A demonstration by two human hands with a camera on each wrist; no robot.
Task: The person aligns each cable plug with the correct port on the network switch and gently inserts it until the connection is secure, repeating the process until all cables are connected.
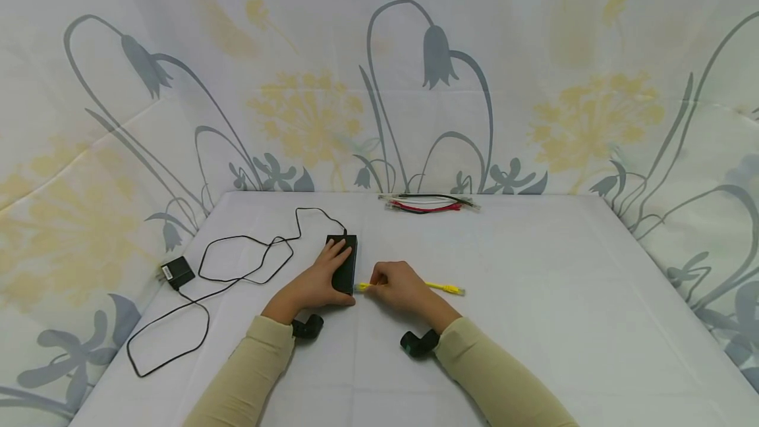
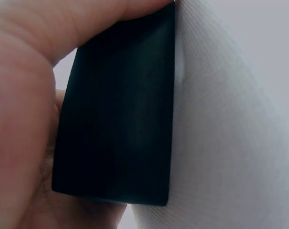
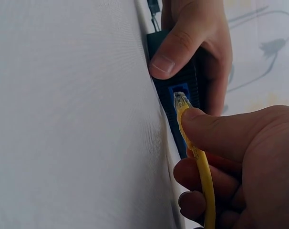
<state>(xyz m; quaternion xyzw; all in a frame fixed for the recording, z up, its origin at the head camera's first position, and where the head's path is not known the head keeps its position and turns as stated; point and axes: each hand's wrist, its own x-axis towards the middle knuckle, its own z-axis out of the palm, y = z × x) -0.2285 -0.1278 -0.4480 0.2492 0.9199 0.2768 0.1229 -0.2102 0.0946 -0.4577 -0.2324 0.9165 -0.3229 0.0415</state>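
My left hand (image 1: 314, 285) holds a black box (image 1: 345, 272), with its fingers spread over the top and its thumb at the near end. In the left wrist view a flat dark face of this box (image 2: 118, 114) fills the middle. A blue-edged port (image 3: 172, 89) opens in the box's side, just below the left thumb. Between thumb and fingers, my right hand (image 1: 400, 288) pinches a yellow network cable (image 3: 206, 183) close behind its clear plug (image 3: 179, 98). That plug points into the port, its tip right at the opening. The cable's other plug (image 1: 454, 290) lies right of the hand.
From the box's far end a thin black cord (image 1: 255, 238) loops leftward to a black plug-in power adapter (image 1: 178, 273) at the table's left edge. Several short cables (image 1: 429, 203), red, black and white, lie at the back edge. A patterned cloth (image 1: 379, 71) hangs behind the table.
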